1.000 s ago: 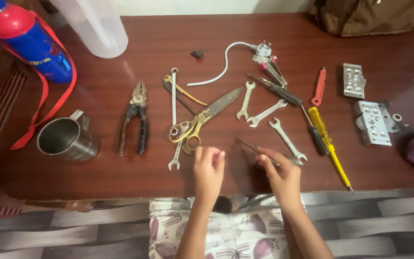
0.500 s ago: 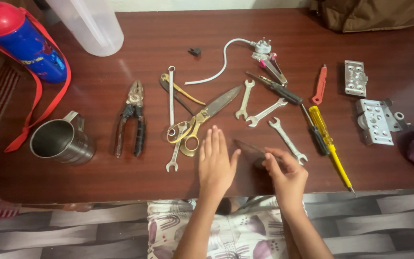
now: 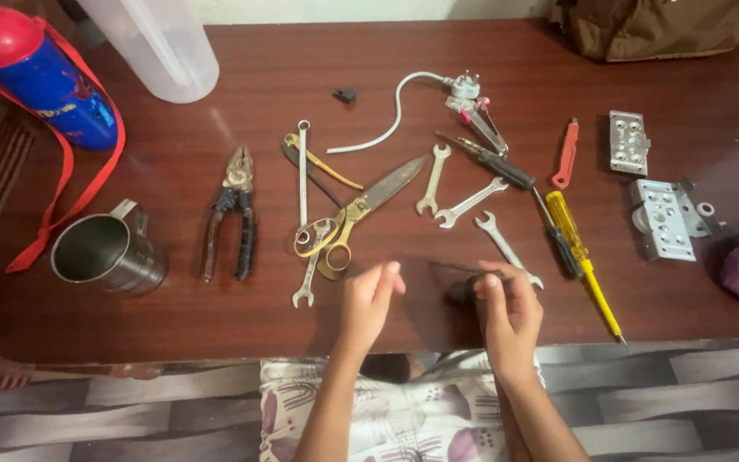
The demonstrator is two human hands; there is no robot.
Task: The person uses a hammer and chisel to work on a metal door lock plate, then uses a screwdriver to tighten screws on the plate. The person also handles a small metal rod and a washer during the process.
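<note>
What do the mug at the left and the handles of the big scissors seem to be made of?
The mug looks like bare steel: grey, brushed, with dull reflections. The scissors have yellow, shiny handle loops, probably brass or brass-plated; the blades look like dull grey steel.

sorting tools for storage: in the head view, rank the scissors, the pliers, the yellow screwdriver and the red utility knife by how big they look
1. scissors, longest.
2. yellow screwdriver and pliers: look about alike; the screwdriver is longer and thinner, the pliers bulkier, so no ranking.
3. red utility knife, clearly smallest.
</note>
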